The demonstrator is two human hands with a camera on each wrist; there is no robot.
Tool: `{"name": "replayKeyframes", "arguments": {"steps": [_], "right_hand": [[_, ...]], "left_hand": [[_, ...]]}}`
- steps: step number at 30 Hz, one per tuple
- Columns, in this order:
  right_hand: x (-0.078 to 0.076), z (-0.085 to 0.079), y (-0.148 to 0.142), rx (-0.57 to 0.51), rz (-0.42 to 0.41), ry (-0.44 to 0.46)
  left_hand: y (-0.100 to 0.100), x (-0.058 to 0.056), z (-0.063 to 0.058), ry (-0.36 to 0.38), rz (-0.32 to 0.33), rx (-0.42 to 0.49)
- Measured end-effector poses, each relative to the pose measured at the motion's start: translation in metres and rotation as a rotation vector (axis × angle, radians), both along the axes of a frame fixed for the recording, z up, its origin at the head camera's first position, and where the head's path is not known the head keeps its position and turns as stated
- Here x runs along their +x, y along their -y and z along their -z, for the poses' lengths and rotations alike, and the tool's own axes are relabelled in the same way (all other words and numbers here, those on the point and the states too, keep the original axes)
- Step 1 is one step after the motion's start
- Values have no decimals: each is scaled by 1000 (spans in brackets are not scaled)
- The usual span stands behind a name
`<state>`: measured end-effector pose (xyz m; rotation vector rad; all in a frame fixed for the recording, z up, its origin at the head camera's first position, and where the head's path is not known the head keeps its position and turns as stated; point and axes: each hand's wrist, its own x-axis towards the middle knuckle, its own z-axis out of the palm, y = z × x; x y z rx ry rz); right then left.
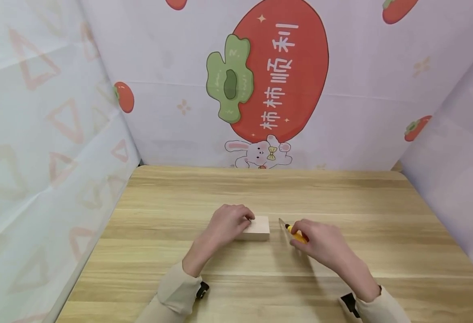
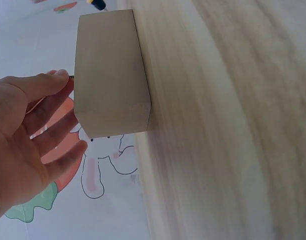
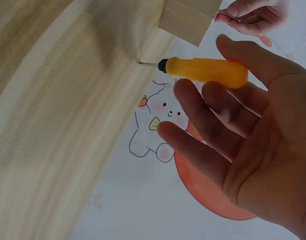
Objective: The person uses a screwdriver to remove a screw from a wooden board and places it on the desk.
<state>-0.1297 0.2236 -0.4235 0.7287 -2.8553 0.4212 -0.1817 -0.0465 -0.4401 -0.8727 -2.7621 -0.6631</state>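
A pale rectangular wooden block (image 1: 258,225) lies on the table. My left hand (image 1: 227,223) is over its left end, thumb and fingers pinching a thin screw (image 3: 229,16) that stands at the block's upper face. Mostly the fingertips hide this screw; in the left wrist view only a dark sliver shows between them and the block (image 2: 110,70). To the right of the block, my right hand (image 1: 323,242) holds a screwdriver (image 3: 205,70) by its yellow handle between thumb and fingers. Its metal shaft points away from the palm, the tip close to the table surface.
The wood-grain table (image 1: 172,278) spreads around both hands. A white cloth wall (image 1: 168,130) with persimmon and rabbit prints rises behind its far edge, with further cloth walls at left and right. Black wrist straps show at both sleeves.
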Motion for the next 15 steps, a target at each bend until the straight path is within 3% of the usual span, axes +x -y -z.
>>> {"name": "replayKeyframes", "arguments": {"steps": [5, 15], "right_hand": [[4, 5, -1, 115, 15, 168], [9, 18, 2, 125, 53, 269]], "left_hand": [[-1, 1, 0, 38, -61, 35], [-5, 5, 1, 80, -111, 82]]}}
